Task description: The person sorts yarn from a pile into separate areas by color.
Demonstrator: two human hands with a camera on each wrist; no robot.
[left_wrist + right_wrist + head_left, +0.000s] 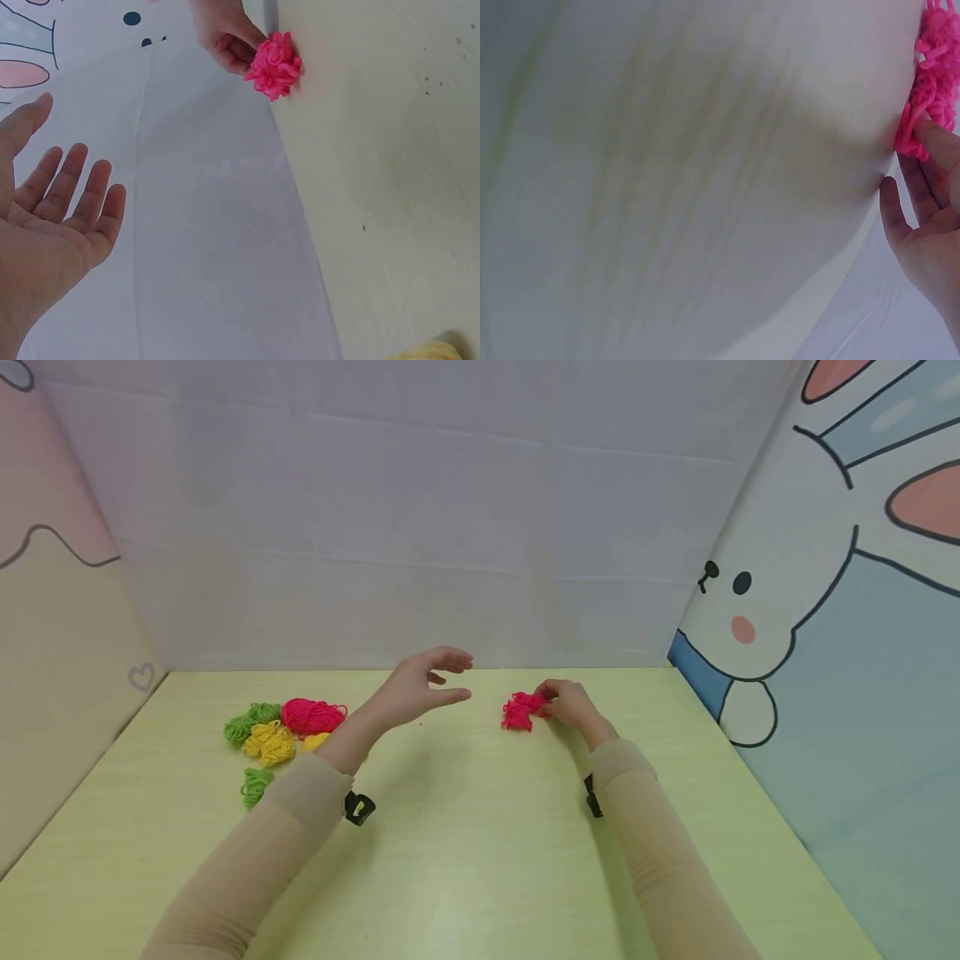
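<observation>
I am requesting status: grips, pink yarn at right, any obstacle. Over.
Left grip open, holding nothing. Right grip pinches pink yarn. Nothing seen in its way; other yarn lies left.

Long beige sleeves (667,860) here, the left one creased toward the elbow, plain cuffs (621,760), and a small black fitting (359,808) jutting beside each!

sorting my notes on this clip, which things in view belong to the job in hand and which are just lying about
Likely in the job:
pink yarn, at the fingertips of the right hand
left hand, open in the air, holding nothing

Apparently just lying about, held by neither hand:
other pink bundle
yellow bundles
green bundles
</observation>
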